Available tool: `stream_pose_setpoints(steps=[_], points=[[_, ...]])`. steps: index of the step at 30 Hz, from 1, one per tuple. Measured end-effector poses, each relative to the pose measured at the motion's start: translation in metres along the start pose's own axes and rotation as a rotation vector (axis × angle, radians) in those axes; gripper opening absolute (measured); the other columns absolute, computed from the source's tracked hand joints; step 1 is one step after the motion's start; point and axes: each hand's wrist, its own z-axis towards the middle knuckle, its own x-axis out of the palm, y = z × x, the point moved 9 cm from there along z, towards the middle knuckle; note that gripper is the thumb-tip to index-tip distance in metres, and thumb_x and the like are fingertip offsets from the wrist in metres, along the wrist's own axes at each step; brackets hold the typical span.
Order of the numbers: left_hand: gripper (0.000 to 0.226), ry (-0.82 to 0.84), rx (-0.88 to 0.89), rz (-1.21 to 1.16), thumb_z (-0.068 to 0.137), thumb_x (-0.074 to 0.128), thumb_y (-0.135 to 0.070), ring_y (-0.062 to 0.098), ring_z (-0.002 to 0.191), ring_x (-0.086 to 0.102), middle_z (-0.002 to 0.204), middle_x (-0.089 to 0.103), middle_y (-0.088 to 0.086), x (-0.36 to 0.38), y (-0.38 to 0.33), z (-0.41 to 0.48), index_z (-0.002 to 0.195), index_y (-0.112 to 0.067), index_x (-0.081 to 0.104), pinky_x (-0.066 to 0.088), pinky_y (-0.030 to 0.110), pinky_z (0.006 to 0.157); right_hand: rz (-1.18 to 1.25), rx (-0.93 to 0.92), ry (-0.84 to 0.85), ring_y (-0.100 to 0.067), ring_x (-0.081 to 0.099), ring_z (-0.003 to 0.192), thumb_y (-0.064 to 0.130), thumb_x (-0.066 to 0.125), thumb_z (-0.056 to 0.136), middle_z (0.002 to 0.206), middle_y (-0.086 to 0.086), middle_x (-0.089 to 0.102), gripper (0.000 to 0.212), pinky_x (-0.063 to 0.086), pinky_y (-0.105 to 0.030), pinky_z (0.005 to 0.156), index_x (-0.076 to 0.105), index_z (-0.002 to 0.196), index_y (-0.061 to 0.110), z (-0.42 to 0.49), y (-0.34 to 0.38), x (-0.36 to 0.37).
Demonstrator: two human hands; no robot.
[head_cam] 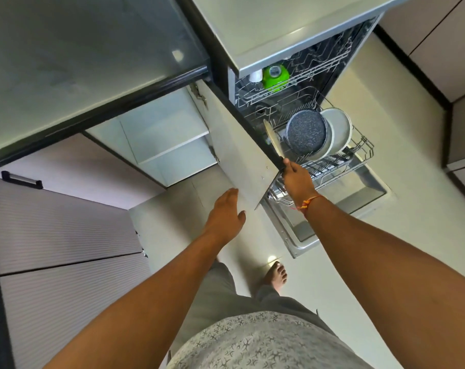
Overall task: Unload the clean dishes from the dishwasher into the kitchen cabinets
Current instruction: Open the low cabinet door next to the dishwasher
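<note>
The dishwasher (364, 43) stands open with its lower rack (359, 153) pulled out. In the rack a speckled dark pan (307, 132) leans against pale plates (339, 129), and a thin cream plate (272, 138) stands on edge at the left. The upper rack holds a green lidded container (275, 75) and a white cup (255, 75). My right hand (296, 179) reaches over the rack and grips the outer edge of the open cabinet door (242, 153). My left hand (226, 217) hangs open with straight fingers beside the door's lower corner, holding nothing.
The open cabinet (167, 139) under the counter shows a bare white shelf. The dishwasher's door (340, 209) lies flat over the floor. Ribbed drawers with a black handle (21, 179) stand at left. My foot (278, 275) is on the pale floor near the dishwasher door.
</note>
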Motion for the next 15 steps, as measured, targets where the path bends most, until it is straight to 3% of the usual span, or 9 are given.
stream_pose_setpoints(steps=[5,9,15], points=[[0.071,0.045,0.103,0.201,0.098,0.051,-0.037,0.026,0.146,0.021,0.16,0.021,0.01,0.024,-0.031,-0.002,0.154,-0.01,0.017,0.027,0.036,0.117,-0.386,-0.144,-0.065,-0.037,0.06,0.11,0.047,0.033,0.103,0.12,-0.016,0.065,0.047,0.048,-0.042,0.091,0.058,0.125,0.015,-0.022,-0.005,-0.027],[0.078,0.052,0.168,0.282,0.094,0.053,-0.047,0.028,0.144,0.023,0.158,0.024,0.012,0.046,-0.063,-0.004,0.152,-0.007,0.02,0.031,0.039,0.115,-0.776,-0.184,-0.1,-0.036,0.043,0.134,0.062,0.03,0.097,0.147,-0.013,0.045,0.062,0.041,-0.051,0.103,0.041,0.143,0.023,-0.03,-0.026,-0.046],[0.085,0.118,0.237,0.296,0.091,0.059,-0.048,0.03,0.145,0.02,0.157,0.022,0.016,0.086,-0.134,0.001,0.152,-0.005,0.019,0.026,0.039,0.117,-0.873,-0.153,-0.114,-0.034,0.027,0.145,0.068,0.031,0.093,0.157,-0.015,0.031,0.071,0.032,-0.051,0.111,0.032,0.149,0.025,-0.031,-0.056,-0.102]])
